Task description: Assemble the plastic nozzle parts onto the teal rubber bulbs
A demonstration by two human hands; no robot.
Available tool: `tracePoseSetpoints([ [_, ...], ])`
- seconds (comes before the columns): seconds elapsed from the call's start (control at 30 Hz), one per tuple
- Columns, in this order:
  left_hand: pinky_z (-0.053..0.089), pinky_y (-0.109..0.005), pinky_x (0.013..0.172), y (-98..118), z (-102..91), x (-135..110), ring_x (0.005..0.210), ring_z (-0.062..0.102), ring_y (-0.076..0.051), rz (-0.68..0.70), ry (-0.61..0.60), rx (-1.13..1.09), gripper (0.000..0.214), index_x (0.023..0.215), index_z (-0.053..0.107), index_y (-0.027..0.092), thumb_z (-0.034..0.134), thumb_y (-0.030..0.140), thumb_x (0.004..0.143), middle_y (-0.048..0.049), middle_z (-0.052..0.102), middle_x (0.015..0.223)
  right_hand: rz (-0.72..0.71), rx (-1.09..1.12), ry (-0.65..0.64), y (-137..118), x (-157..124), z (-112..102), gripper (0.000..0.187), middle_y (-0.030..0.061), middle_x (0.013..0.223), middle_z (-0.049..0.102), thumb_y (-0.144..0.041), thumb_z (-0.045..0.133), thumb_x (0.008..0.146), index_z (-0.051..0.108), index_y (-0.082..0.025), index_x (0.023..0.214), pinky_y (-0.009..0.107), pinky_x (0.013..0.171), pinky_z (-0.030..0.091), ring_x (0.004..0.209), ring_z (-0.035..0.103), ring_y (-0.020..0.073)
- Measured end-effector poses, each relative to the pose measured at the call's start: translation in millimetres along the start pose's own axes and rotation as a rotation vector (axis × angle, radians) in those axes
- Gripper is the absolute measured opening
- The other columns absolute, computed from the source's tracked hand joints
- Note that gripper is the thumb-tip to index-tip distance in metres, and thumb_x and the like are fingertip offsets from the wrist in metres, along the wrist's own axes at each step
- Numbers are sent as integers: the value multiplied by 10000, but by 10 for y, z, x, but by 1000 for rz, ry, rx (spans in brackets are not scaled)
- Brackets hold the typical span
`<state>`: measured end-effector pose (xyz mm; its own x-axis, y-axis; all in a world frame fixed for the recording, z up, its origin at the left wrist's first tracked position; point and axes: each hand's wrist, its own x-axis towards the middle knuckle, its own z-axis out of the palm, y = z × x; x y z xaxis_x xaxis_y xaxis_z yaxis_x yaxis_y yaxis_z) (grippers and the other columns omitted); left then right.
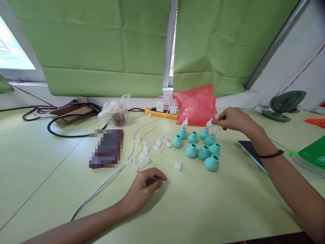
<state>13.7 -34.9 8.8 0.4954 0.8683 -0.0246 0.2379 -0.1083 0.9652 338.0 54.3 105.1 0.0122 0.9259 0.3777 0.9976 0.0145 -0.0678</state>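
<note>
- Right hand (235,118): thumb and forefinger are pressed together on the upper end of a white tip (209,123), just in front of the red bag (196,106); the tip stands at the neck of a teal bulb (204,133).
- Left hand (144,189): it lies in front of the red bag and to its left, fingers loosely curled, with a gap between forefinger and thumb; the inside of the palm is hidden.
- The other teal bulbs stand close together in front of the red bag, two of them also tipped, six showing open necks.
- Loose white pieces (157,145) lie left of the bulbs, in front of the red bag and to its left; one single piece (178,165) is nearer the left hand.
- Edges: the table (198,206) meets the wall behind the red bag; its near edge shows far in front, to the right.
- Room: plain tabletop stretches from the bulbs toward that near edge. A phone (250,154), in front of the red bag and to its right, lies beneath the right forearm; white cables (134,149) bound the left side.
</note>
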Motion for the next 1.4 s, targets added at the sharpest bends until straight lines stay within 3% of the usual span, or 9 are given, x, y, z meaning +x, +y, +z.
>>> tracePoseSetpoints([
  [0.13, 385, -234, 617, -6, 0, 4, 697, 499, -145, 1, 10, 7, 139, 755, 608, 149, 472, 169, 736, -25, 566, 733, 29, -58, 288, -190, -64, -53, 264, 58, 569, 587, -408, 540, 685, 662, -174, 677, 267, 467, 348, 543, 520, 180],
  [0.3, 415, -246, 618, -31, -1, -3, 686, 513, -148, 31, 33, -18, 147, 750, 601, 143, 456, 162, 745, -35, 573, 735, -333, 265, 640, -737, -320, 73, 249, 104, 928, 590, -295, 493, 770, 595, -167, 957, 341, 691, 453, 803, 558, 204],
  [0.4, 440, -270, 660, -17, -30, -23, 759, 539, -168, 178, 148, 72, 167, 739, 585, 152, 422, 154, 772, -58, 584, 811, -624, 368, 467, -1121, -597, 290, 449, 144, 1301, 333, -278, 493, 784, 405, -174, 1211, 408, 862, 405, 1131, 401, 257],
  [0.53, 399, -357, 842, -10, -108, 10, 1000, 479, -212, 484, 349, 513, 220, 906, 570, 193, 408, 115, 780, -83, 541, 1058, -795, 322, 60, -1441, -907, 629, 527, 129, 1419, 10, -282, 439, 819, 271, -163, 1304, 487, 980, 262, 1289, 49, 302],
  [0.7, 349, -482, 913, -160, -168, 120, 1202, 317, -297, 430, 323, 1030, 479, 1242, 350, 163, 429, 162, 769, -134, 372, 1313, -773, 292, -181, -1513, -978, 886, 526, 169, 1363, 250, -365, 372, 846, 291, -95, 1290, 486, 974, 282, 1280, 147, 278],
  [0.87, 342, -507, 924, -297, -169, 152, 1226, 292, -340, 414, 139, 1177, 483, 1227, 381, 96, 406, 97, 745, -188, 399, 1297, -778, 288, -108, -1504, -934, 939, 373, 160, 1179, 509, -329, 415, 828, 508, -95, 1103, 453, 921, 367, 1163, 394, 275],
  [1.03, 395, -368, 935, -287, -167, 152, 1196, 382, -214, 597, 39, 926, 448, 1195, 412, 111, 296, -3, 777, -136, 503, 1215, -813, 368, 33, -1445, -889, 1038, 216, 129, 948, 629, -158, 408, 807, 594, -105, 904, 359, 828, 450, 920, 572, 217],
  [1.23, 449, -284, 847, -198, -194, 135, 1006, 544, -167, 525, 220, 689, 294, 1032, 543, 178, 421, 80, 782, -86, 552, 1126, -718, 437, 43, -1396, -864, 1082, 199, 89, 804, 613, -138, 397, 808, 591, -140, 852, 306, 683, 487, 778, 572, 180],
  [1.4, 437, -356, 729, -107, -203, 135, 883, 526, -225, 440, 373, 855, 206, 930, 602, 182, 503, 193, 749, -86, 578, 958, -663, 416, 64, -1412, -846, 1077, 279, 124, 1060, 560, -155, 444, 790, 540, -130, 1051, 354, 816, 456, 998, 502, 218],
])
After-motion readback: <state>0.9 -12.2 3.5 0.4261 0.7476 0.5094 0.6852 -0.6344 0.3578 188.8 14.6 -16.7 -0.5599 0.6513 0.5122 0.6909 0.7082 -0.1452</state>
